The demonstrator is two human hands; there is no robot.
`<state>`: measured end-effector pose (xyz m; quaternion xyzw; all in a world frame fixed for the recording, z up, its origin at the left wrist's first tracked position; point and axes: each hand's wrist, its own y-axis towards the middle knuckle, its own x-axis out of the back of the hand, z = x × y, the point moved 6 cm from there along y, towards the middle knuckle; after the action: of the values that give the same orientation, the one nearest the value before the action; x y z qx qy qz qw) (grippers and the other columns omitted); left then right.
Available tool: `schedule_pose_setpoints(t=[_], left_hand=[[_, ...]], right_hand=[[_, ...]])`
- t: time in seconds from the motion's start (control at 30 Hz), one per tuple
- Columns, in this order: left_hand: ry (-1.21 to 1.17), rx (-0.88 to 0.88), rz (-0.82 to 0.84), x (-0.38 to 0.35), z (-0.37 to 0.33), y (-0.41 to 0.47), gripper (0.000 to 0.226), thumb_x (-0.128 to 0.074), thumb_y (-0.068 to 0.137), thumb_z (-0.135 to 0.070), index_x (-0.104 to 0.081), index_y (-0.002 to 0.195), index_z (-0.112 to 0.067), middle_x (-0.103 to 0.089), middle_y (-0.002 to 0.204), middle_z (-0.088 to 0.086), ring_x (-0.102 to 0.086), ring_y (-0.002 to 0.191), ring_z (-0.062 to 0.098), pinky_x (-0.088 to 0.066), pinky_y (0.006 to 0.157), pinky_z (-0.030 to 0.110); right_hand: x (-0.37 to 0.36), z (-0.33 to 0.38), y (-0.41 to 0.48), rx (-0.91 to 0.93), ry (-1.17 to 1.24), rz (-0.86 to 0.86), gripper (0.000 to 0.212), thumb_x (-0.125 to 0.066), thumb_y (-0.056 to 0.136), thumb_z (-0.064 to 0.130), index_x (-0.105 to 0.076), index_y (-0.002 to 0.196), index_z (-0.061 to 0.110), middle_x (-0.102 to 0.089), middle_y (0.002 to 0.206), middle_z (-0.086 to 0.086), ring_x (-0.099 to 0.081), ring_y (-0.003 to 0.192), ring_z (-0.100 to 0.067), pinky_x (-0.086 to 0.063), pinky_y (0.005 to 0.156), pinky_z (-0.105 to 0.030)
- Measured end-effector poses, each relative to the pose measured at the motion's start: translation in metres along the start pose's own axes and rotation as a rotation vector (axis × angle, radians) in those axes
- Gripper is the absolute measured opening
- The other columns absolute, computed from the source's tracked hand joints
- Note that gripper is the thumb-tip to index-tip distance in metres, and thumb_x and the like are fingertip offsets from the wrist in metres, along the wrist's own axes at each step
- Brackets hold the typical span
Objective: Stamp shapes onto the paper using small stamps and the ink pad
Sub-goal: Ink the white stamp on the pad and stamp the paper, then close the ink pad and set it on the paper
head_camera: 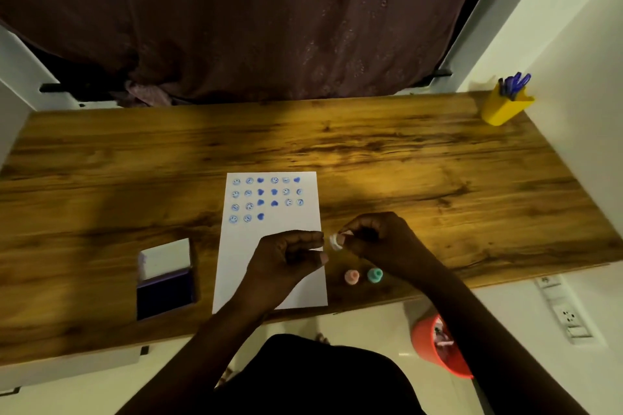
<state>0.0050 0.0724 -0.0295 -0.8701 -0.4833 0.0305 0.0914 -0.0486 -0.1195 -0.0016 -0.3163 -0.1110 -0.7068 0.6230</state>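
While the right hand (381, 241) pinches a stamp (334, 242) and the left hand's (286, 259) hold is unclear, the wooden desk (438, 162) fronts curtains (269, 27)

bare forearms (202, 340), black garment (320, 377)

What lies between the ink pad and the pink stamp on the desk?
In the head view, the white paper lies between the ink pad and the pink stamp, with the left hand over it.
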Motion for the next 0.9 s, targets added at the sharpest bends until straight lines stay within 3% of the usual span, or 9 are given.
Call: schedule_pose_setpoints(t=[0.07, 0.13, 0.2, 0.3, 0.47, 0.7, 0.83, 0.9], left_hand=[[0.053, 0.024, -0.007, 0.0, 0.005, 0.003, 0.042, -0.087, 0.081, -0.016, -0.076, 0.093, -0.055, -0.079, 0.101, -0.028, -0.075, 0.102, -0.002, -0.054, 0.08, 0.008], [0.094, 0.034, -0.018, 0.003, 0.011, 0.005, 0.032, -0.086, 0.082, -0.021, -0.076, 0.096, -0.048, -0.079, 0.101, -0.028, -0.074, 0.101, -0.004, -0.051, 0.08, 0.007], [0.094, 0.048, -0.033, 0.007, 0.017, 0.005, 0.028, -0.086, 0.082, -0.02, -0.078, 0.094, -0.044, -0.08, 0.101, -0.023, -0.075, 0.101, 0.0, -0.054, 0.089, 0.016], [0.055, 0.092, -0.05, 0.011, 0.023, 0.003, 0.029, -0.086, 0.082, -0.016, -0.081, 0.092, -0.043, -0.083, 0.102, -0.01, -0.077, 0.102, 0.012, -0.058, 0.1, 0.039], [0.036, 0.123, -0.072, 0.016, 0.029, -0.001, 0.031, -0.085, 0.082, -0.014, -0.081, 0.093, -0.043, -0.083, 0.103, -0.005, -0.078, 0.103, 0.019, -0.057, 0.103, 0.052], [0.061, 0.127, -0.085, 0.016, 0.03, -0.004, 0.033, -0.085, 0.083, -0.014, -0.08, 0.091, -0.046, -0.083, 0.1, -0.007, -0.078, 0.101, 0.017, -0.058, 0.101, 0.049], [0.011, 0.145, -0.11, 0.025, 0.033, -0.005, 0.03, -0.082, 0.083, -0.005, -0.082, 0.092, -0.034, -0.083, 0.099, -0.001, -0.078, 0.1, 0.023, -0.06, 0.097, 0.049], [-0.009, 0.156, -0.123, 0.031, 0.033, -0.007, 0.028, -0.081, 0.084, -0.002, -0.08, 0.096, -0.028, -0.083, 0.099, 0.001, -0.078, 0.1, 0.025, -0.062, 0.093, 0.046]], right_hand=[[0.009, -0.007, 0.006, 0.061, -0.234, -0.04, 0.018, -0.077, 0.086, 0.037, -0.078, 0.09, 0.019, -0.076, 0.082, 0.008, -0.069, 0.072, -0.004, -0.053, 0.064, -0.018], [0.009, -0.018, 0.011, 0.089, -0.413, -0.038, 0.019, -0.074, 0.087, 0.034, -0.074, 0.088, 0.015, -0.075, 0.082, 0.003, -0.07, 0.073, -0.012, -0.055, 0.065, -0.028], [0.004, -0.032, 0.013, 0.067, -0.538, -0.01, 0.018, -0.07, 0.089, 0.033, -0.071, 0.09, 0.015, -0.075, 0.087, -0.001, -0.07, 0.077, -0.018, -0.055, 0.067, -0.033], [-0.009, -0.046, 0.017, 0.061, -0.67, 0.059, 0.016, -0.068, 0.088, 0.033, -0.068, 0.096, 0.019, -0.074, 0.097, -0.001, -0.07, 0.087, -0.021, -0.05, 0.067, -0.029], [-0.022, -0.054, 0.021, 0.064, -0.744, 0.106, 0.015, -0.066, 0.089, 0.033, -0.067, 0.098, 0.022, -0.073, 0.103, -0.002, -0.07, 0.092, -0.023, -0.045, 0.067, -0.027], [-0.026, -0.056, 0.021, 0.078, -0.774, 0.117, 0.017, -0.066, 0.09, 0.034, -0.065, 0.099, 0.019, -0.072, 0.105, -0.003, -0.07, 0.092, -0.023, -0.041, 0.066, -0.025], [-0.017, -0.046, 0.019, 0.057, -0.707, 0.112, 0.033, -0.069, 0.086, 0.045, -0.066, 0.109, 0.022, -0.071, 0.11, -0.001, -0.069, 0.102, -0.024, -0.051, 0.076, -0.028], [-0.01, -0.035, 0.019, 0.067, -0.657, 0.062, 0.043, -0.07, 0.086, 0.05, -0.068, 0.118, 0.022, -0.072, 0.114, 0.0, -0.068, 0.105, -0.021, -0.049, 0.082, -0.025]])
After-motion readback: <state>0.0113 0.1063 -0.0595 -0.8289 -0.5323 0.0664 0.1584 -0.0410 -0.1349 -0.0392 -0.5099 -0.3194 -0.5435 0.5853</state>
